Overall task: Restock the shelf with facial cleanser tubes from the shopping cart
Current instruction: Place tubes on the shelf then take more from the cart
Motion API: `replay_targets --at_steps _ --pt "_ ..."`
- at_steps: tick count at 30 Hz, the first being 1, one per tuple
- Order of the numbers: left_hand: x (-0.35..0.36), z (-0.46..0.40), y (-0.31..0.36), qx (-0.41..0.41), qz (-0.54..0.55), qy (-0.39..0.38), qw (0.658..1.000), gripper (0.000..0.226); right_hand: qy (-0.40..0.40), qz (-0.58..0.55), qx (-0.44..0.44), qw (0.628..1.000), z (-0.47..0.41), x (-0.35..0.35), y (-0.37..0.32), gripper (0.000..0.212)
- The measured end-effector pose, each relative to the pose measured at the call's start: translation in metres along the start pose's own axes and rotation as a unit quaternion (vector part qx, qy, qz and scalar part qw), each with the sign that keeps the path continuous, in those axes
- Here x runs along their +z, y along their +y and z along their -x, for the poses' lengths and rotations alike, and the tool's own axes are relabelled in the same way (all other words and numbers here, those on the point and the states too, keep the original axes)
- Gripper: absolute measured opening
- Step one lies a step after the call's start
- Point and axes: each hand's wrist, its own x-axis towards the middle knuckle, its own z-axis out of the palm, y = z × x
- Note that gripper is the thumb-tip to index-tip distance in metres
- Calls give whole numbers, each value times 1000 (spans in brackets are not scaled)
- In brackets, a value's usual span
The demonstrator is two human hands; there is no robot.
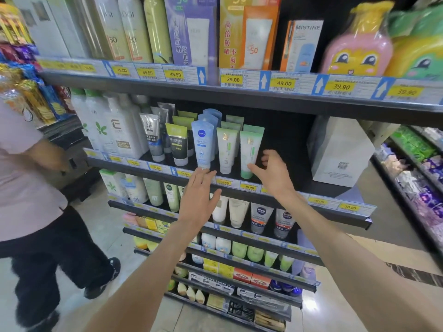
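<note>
On the shelf (282, 144), facial cleanser tubes stand upright in rows. The left hand (197, 195) – fingers straight, slightly spread, empty – reaches just below the blue Nivea tube (202, 143). The right hand (273, 172), fingers loosely curled, touches the green-capped tube (249, 152) – holding nothing.

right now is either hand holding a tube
No, the left hand is flat and open below the blue tube, and the right hand only reaches toward the green tube, gripping nothing.
</note>
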Motion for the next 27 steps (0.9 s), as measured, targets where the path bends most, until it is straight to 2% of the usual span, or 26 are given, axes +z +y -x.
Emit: replay_targets --at_steps 6,12,20,27 --pt "-10 17 7 24 -43 -29 998 60 -2 122 -32 992 39 -26 4 84" --pt "-20 55 39 67 -73 -88 991 62 14 279 -67 958 116 -57 17 87" --pt "-6 137 101 142 -11 -139 980 62 -1 359 28 933 240 -102 56 92" --pt "29 207 189 217 20 -226 949 64 -5 376 152 914 362 -157 103 92"
